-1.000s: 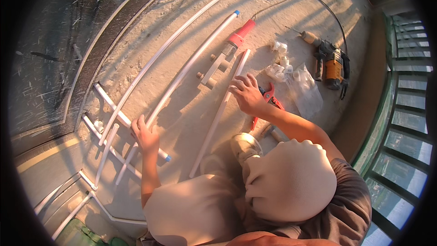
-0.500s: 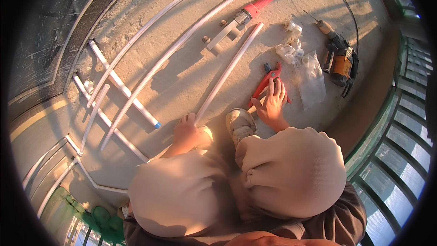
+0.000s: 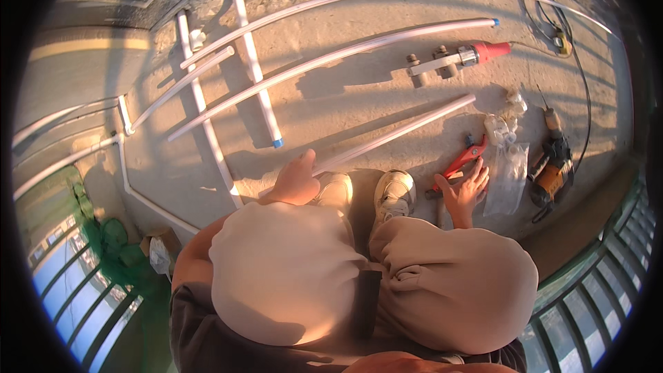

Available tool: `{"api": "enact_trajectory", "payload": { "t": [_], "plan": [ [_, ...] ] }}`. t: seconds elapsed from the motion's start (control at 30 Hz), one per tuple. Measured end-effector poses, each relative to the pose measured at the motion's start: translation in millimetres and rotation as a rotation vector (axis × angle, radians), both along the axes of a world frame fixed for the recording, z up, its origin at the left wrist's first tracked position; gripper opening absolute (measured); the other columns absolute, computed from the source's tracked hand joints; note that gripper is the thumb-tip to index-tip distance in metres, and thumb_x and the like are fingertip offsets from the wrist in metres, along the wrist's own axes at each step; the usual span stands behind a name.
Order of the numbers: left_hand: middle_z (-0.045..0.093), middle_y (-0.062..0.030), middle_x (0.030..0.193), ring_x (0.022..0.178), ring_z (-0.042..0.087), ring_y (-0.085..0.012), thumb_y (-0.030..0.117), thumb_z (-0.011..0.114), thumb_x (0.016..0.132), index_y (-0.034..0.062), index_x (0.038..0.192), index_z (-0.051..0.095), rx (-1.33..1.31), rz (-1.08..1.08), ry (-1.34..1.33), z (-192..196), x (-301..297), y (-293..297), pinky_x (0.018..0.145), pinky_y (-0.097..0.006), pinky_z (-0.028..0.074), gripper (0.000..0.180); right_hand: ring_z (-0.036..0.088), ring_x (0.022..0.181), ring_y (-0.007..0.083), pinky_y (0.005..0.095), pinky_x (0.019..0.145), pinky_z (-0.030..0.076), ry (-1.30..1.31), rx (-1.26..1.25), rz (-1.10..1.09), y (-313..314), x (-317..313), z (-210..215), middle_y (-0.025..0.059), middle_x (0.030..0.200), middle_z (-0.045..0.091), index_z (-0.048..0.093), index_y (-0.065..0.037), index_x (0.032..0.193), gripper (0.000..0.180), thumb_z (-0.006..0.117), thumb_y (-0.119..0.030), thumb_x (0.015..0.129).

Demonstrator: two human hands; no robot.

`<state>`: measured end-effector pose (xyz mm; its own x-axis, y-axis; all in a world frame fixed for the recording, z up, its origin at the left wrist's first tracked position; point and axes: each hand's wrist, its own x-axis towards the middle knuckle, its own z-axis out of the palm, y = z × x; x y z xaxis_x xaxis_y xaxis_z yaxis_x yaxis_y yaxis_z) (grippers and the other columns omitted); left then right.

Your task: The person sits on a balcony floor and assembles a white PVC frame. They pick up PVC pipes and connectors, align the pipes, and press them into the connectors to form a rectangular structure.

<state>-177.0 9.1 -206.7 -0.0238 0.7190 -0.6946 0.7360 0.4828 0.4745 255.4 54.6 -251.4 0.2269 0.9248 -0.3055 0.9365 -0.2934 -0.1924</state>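
My left hand is closed around a white plastic pipe near its near end, just ahead of my left shoe. The pipe slants away over the concrete toward the upper right. My right hand rests over the handles of a red pipe cutter, fingers spread and not wrapped around it. The cutter lies on the floor beyond my right shoe, its jaw pointing away. A clear plastic bag lies just right of that hand.
A red-handled pipe welding tool lies farther off. Longer pipes cross others at the left. Bagged white fittings and an orange-black drill lie at the right. A cord runs behind the drill; railings stand beyond.
The whole view has turned, so floor items appear shifted right and rotated clockwise. My left hand is still at the pipe, and my right hand still lies over the cutter.
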Motion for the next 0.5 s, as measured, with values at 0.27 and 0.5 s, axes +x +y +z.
{"api": "enact_trajectory", "payload": {
  "t": [0.27, 0.5],
  "plan": [
    [0.058, -0.0076, 0.094, 0.095, 0.060, -0.0310, 0.000, 0.068, 0.077, 0.0086, 0.088, 0.062, 0.680, -0.027, 0.464, -2.4, -74.1, -39.4, 0.085, -0.045, 0.045, 0.015, 0.028, 0.152, 0.0469, 0.0615, 0.123, 0.023, -0.053, 0.110, 0.140, 16.2, 69.0, -13.5, 0.0288, 0.161, 0.034, 0.026, -0.001, 0.164, 0.121, 0.085, -0.060, 0.076],
    [0.061, -0.0070, 0.095, 0.098, 0.060, -0.0306, 0.001, 0.069, 0.078, 0.0088, 0.091, 0.065, 0.690, 0.114, 0.500, -8.1, -93.2, -55.8, 0.090, -0.045, 0.043, 0.015, 0.028, 0.153, 0.0463, 0.0614, 0.123, 0.024, -0.137, 0.074, 0.157, 32.5, 98.3, -7.1, 0.0277, 0.162, 0.034, 0.028, -0.002, 0.163, 0.118, 0.087, -0.054, 0.075]
  ]
}}
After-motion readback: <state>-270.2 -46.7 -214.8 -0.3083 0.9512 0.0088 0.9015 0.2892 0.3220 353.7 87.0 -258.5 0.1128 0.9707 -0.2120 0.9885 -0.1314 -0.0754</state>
